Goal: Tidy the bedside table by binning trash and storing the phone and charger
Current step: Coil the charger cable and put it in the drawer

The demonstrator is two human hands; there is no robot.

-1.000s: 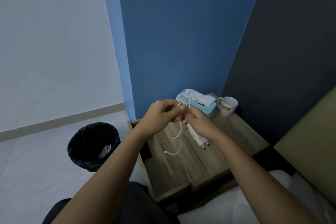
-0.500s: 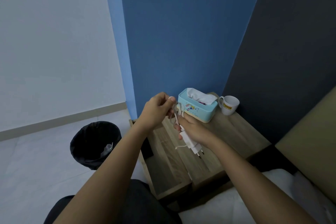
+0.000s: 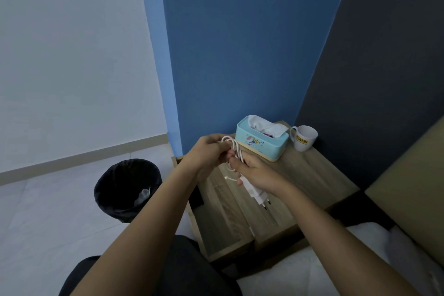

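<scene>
Above the wooden bedside table [image 3: 312, 180] my right hand [image 3: 259, 172] grips a white charger plug [image 3: 255, 194], its pins pointing down to the right. Its white cable [image 3: 231, 144] is looped in coils over my right fingers. My left hand [image 3: 206, 154] pinches the coils at the top. A short free end of the cable [image 3: 229, 178] hangs below my hands. A dark slot that may be the open drawer [image 3: 198, 196] shows at the table's left side, mostly hidden by my left forearm. No phone is visible.
A light-blue tissue box [image 3: 262, 142] and a white mug [image 3: 303, 138] stand at the back of the table. A black-lined bin [image 3: 125, 187] with a bit of clear trash sits on the floor to the left. White bedding [image 3: 312, 267] lies at lower right.
The dangling cable has grown shorter as more loops gathered over my right fingers. My left hand shifted around the coils while the plug stayed in my right hand.
</scene>
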